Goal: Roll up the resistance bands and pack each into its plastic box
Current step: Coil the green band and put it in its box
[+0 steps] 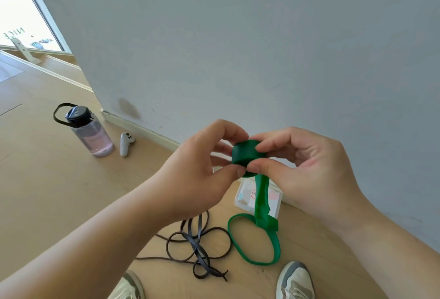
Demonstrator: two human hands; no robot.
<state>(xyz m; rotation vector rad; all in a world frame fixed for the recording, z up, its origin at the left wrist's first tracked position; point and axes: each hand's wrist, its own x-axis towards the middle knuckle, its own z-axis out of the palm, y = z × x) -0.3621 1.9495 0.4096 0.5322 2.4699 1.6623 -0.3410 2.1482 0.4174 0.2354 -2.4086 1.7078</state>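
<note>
Left hand (202, 155) and right hand (307, 163) pinching green band roll (245, 155)

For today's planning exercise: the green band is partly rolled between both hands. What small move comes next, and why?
Probably another turn of the roll, winding in more band: the left hand and right hand pinch it, but a long tail hangs to the floor.
</note>
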